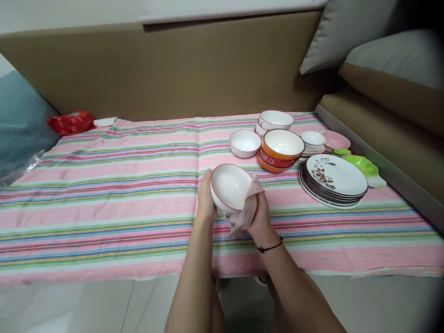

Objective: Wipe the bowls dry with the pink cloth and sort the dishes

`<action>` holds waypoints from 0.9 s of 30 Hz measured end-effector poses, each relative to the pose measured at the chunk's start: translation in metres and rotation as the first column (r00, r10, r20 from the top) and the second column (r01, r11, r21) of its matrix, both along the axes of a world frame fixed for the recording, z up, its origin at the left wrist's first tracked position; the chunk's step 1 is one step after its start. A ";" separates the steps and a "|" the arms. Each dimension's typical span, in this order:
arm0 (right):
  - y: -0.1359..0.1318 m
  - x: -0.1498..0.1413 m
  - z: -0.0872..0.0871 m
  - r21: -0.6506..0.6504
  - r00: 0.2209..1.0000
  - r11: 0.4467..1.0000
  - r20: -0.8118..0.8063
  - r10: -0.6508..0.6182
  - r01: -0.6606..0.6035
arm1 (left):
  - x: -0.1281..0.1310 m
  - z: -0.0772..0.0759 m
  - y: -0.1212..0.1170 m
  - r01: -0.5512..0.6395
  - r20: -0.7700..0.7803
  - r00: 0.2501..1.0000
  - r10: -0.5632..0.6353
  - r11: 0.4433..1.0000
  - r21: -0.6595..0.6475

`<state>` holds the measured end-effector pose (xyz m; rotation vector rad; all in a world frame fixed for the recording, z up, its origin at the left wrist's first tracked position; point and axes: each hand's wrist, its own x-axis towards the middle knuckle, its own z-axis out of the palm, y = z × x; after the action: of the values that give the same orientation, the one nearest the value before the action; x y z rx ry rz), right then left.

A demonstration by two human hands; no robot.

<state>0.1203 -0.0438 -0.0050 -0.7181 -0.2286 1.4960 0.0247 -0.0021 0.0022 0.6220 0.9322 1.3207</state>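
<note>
A white bowl with a thin red rim (229,185) is held up between both hands, tilted so its inside faces me. My left hand (206,196) grips the bowl's left side. My right hand (260,212) is closed on a pale pink cloth (244,215), which lies over the bowl's right edge and hangs below it. Just beyond stands a similar white bowl (245,143). To its right is a stack of orange and red bowls (281,150), with more white bowls (275,120) stacked behind.
A stack of patterned plates (335,178) sits at the right, near small white bowls (312,138), a pink bowl (336,140) and a green leaf-shaped dish (362,166). A red package (71,123) lies at the far left. A striped cloth (104,199) covers the surface; cushions (395,69) rise at right.
</note>
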 end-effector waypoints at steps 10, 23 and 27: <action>-0.001 0.007 -0.001 -0.074 0.992 0.991 -0.065 0.106 -0.111 | -0.012 0.009 -0.002 0.183 0.167 0.973 -0.157 0.972 -0.148; 0.005 0.001 0.001 -0.244 0.979 0.957 -0.167 0.116 -0.155 | -0.005 -0.001 -0.005 -0.245 -0.099 0.962 0.255 0.964 0.101; 0.007 0.003 -0.002 -0.118 0.992 0.991 -0.119 0.044 -0.058 | 0.008 0.008 -0.020 -0.073 -0.343 0.925 0.164 0.962 0.263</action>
<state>0.1237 -0.0368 -0.0074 -0.7238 -0.0687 1.6053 0.0331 -0.0222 0.0097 1.0415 1.1271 1.4727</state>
